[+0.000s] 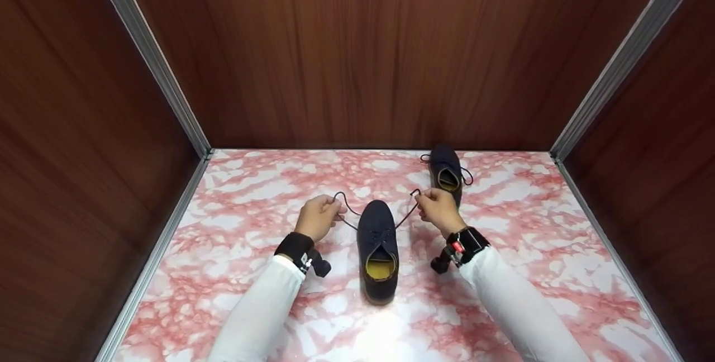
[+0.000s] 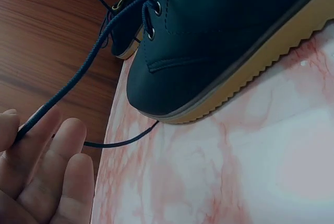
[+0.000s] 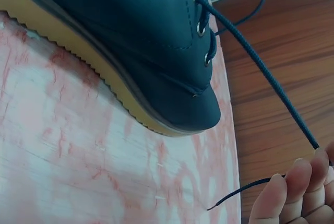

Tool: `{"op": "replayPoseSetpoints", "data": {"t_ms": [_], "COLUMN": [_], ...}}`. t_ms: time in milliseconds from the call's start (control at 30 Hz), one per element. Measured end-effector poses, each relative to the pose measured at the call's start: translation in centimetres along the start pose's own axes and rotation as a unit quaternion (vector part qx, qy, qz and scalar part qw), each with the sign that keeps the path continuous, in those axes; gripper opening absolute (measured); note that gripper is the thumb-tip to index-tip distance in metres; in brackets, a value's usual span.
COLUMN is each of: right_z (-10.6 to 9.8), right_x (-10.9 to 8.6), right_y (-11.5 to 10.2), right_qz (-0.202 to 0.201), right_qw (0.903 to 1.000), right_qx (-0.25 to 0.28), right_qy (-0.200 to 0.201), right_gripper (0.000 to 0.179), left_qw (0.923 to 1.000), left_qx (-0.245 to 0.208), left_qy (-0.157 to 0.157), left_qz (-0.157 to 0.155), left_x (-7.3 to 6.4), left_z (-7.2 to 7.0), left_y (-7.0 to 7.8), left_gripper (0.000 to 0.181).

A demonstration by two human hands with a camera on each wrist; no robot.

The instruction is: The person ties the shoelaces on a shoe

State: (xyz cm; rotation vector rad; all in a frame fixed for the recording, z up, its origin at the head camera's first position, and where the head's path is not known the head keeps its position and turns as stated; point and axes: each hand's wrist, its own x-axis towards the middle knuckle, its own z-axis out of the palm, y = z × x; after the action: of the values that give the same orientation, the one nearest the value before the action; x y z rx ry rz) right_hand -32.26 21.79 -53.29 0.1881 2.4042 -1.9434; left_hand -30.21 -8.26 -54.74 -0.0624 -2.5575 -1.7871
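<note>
In the head view we are seeing the shoe (image 1: 376, 214) standing upright on the table (image 1: 240, 250) between the hands, its toe pointing away from the person. The left hand (image 1: 318, 219) is pinching the left lace (image 1: 351, 205), the right hand (image 1: 441, 211) is pinching the right lace (image 1: 408, 217), and both are running out sideways, uncrossed. The other shoe (image 1: 444, 156) is sitting beyond the right hand, which is partly hiding it.

In the left wrist view we are seeing the thumb and forefinger gripping the left lace, the remaining fingers spreading loosely, and the tail (image 2: 117, 144) trailing past them toward the toe. We are judging that this tail could be catching under the sole if the shoe is sliding.

In the right wrist view the thumb is falling outside the frame, so we are not seeing the whole grip; the fingers are bending round the right lace, its tip (image 3: 211, 208) hanging free. We are suspecting that a weak pinch could be letting it slip, and that uneven pulling could be twisting the shoe, since neither hand is steadying it
</note>
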Motion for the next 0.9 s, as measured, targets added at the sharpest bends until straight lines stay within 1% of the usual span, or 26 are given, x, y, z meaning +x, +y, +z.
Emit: {"op": "replayPoseSetpoints", "data": {"t_ms": [167,300,367,500,633,800,900], "right_z": [0.1,0.1,0.1,0.0,0.0,-0.1,-0.3], "right_x": [-0.1,-0.1,-0.2,-0.3,-0.5,-0.6,-0.6], "right_y": [-0.3,-0.4,-0.4,-0.4,-0.4,-0.1,0.1], "right_qz": [-0.002,-0.006,-0.009,-0.010,-0.009,-0.011,-0.013], "right_qw": [1.0000,0.9999,0.9998,0.9995,0.9994,0.9992,0.9993], "right_qx": [0.002,0.012,0.018,0.030,0.032,0.035,0.034], "right_qy": [-0.001,-0.003,-0.007,-0.010,-0.012,-0.014,-0.014], "right_gripper": [0.012,0.016,0.018,0.020,0.019,0.025,0.022], "left_qw": [0.9997,0.9993,0.9990,0.9972,0.9949,0.9919,0.9895], "left_qx": [0.002,0.002,-0.001,-0.002,-0.019,-0.054,-0.072], "left_qy": [0.012,0.022,0.021,0.019,0.012,-0.006,-0.018], "left_qz": [0.021,0.032,0.040,0.072,0.098,0.115,0.124], "left_x": [0.1,0.2,0.2,0.2,0.2,0.1,0.1], "left_z": [0.3,0.8,1.1,1.8,2.5,3.3,3.7], "left_y": [0.7,1.5,2.0,2.8,3.6,4.8,5.3], "left_gripper": [0.021,0.017,0.017,0.018,0.019,0.018,0.016]}}
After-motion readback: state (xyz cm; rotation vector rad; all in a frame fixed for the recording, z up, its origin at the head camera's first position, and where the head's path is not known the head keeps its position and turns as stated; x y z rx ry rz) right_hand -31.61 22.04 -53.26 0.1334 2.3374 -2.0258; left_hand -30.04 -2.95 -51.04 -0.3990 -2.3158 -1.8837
